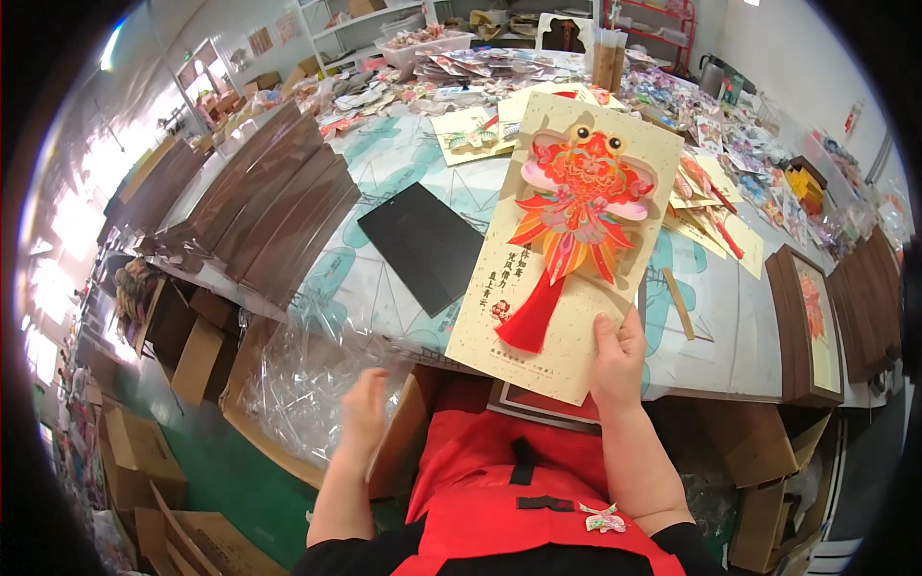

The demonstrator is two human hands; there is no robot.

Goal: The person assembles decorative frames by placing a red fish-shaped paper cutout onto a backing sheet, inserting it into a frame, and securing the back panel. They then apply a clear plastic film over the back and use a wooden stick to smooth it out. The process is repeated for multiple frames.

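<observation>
Cardstock (581, 317), cream, speckled, rectangular, slants above the teal-and-white table (384, 144), bearing a red-orange paper goldfish (586, 192). Your right hand (619, 360) pinches its lower-right edge; your left hand (365, 408) hangs loosely open. It seems light, stiff, the goldfish fragile: hold plain margins.

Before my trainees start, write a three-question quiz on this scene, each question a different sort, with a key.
1. Multiple choice: Which hand holds the cream goldfish card?
A) Left
B) Right
C) Both

2. True or false: A blue tassel hangs below the goldfish's tail.

3. Short answer: What lies inside the open cardboard box below the table's front edge?

Key:
1. B: the right hand holds it by its lower right edge.
2. False: it is a red tassel.
3. Crumpled clear plastic.
</observation>
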